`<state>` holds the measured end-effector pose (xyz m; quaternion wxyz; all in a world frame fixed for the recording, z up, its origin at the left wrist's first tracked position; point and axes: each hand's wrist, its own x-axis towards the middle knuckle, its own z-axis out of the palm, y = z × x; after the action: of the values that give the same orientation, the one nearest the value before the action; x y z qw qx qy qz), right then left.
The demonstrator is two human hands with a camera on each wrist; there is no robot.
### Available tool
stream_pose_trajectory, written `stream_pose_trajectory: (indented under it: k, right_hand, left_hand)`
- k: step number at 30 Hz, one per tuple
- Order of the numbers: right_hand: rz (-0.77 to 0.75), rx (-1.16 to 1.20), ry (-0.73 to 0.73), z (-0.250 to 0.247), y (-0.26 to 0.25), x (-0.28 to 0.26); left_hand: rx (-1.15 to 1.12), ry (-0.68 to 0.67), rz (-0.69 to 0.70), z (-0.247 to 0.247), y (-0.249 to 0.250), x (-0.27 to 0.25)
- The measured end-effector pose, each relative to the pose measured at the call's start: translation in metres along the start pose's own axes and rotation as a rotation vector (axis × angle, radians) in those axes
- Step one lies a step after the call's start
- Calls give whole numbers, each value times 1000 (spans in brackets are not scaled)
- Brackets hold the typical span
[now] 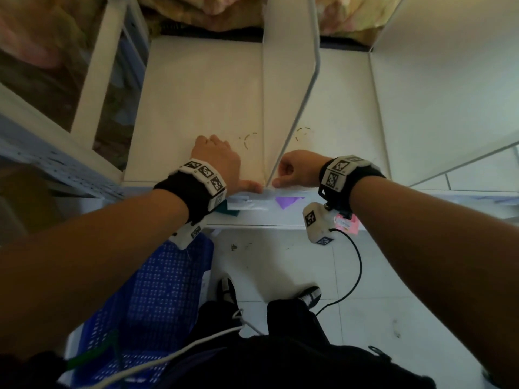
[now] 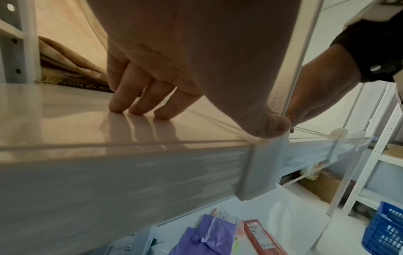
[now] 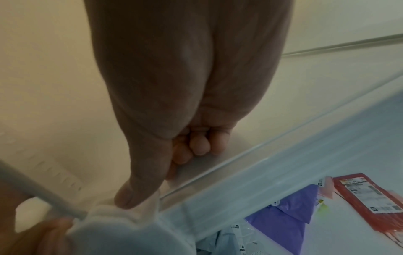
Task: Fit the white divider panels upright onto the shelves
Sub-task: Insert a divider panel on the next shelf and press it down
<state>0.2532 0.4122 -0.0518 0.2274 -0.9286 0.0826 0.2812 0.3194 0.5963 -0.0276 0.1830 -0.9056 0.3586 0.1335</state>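
A white divider panel [image 1: 289, 66] stands upright across the middle of the pale shelf [image 1: 196, 94]. Its front end meets a white clip [image 2: 259, 165] on the shelf's front edge. My left hand [image 1: 222, 164] is left of the panel, fingers [image 2: 139, 103] straight and resting on the shelf, thumb pressing down on the clip's top. My right hand [image 1: 297, 169] is right of the panel with fingers [image 3: 196, 143] curled into the palm, thumb pressing the same clip [image 3: 122, 222] from the other side. A second divider [image 1: 449, 80] stands upright further right.
A white rack post [image 1: 95, 66] borders the shelf at left, with folded fabric [image 1: 196, 9] behind. The lower shelf holds a purple packet [image 1: 289, 202] and a pink one [image 1: 348, 223]. A blue crate [image 1: 157, 290] sits on the tiled floor, a black cable [image 1: 356, 276] hanging nearby.
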Motion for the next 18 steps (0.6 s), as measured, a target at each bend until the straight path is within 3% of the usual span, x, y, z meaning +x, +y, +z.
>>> stream_pose_trajectory:
  k: [11, 18]
  right_hand:
    - [7, 46, -12, 0, 2, 3]
    - [30, 33, 54, 8, 1, 6]
  left_hand:
    - [8, -100, 140, -12, -7, 13]
    - [-2, -41, 112, -5, -4, 13]
